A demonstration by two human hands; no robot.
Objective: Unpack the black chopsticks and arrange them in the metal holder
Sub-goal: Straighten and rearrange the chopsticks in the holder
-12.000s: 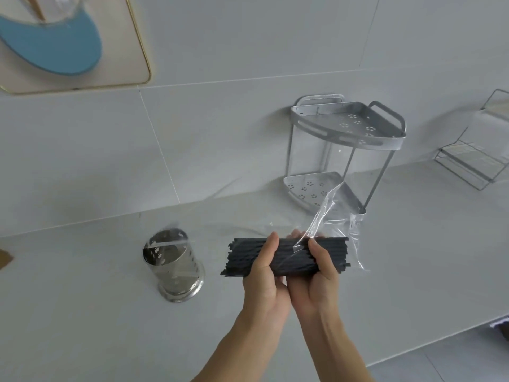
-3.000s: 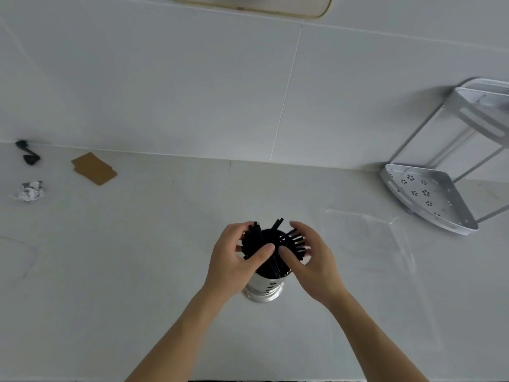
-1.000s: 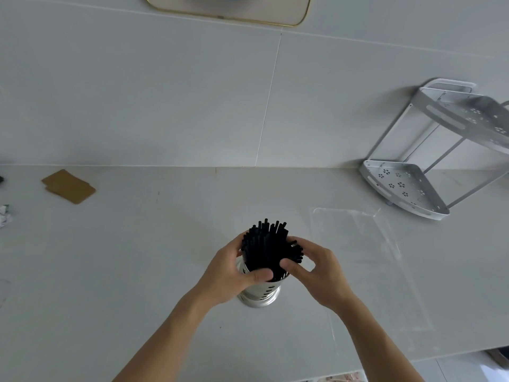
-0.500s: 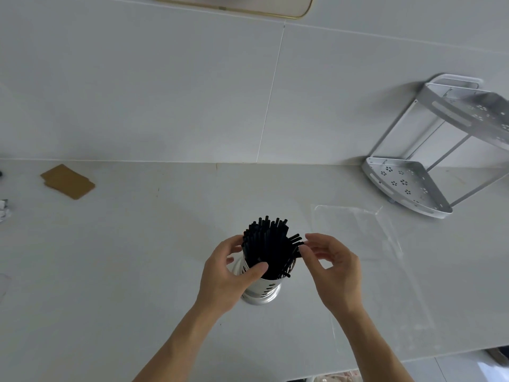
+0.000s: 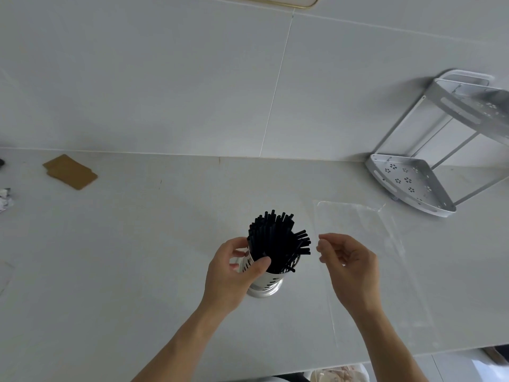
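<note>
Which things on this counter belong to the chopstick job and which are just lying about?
Job: black chopsticks, metal holder, left hand on the holder, empty clear bag.
Lying about: corner rack, brown cards, crumpled scrap.

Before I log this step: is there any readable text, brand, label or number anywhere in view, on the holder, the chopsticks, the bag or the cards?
No readable text in this view.
Metal holder: no lettering shows on its wall.
Black chopsticks: plain, no marks.
Clear plastic bag: no print shows.
Brown cards: blank faces.
Corner rack: only punched flower patterns.
Crumpled scrap at the left edge: too small to tell.
</note>
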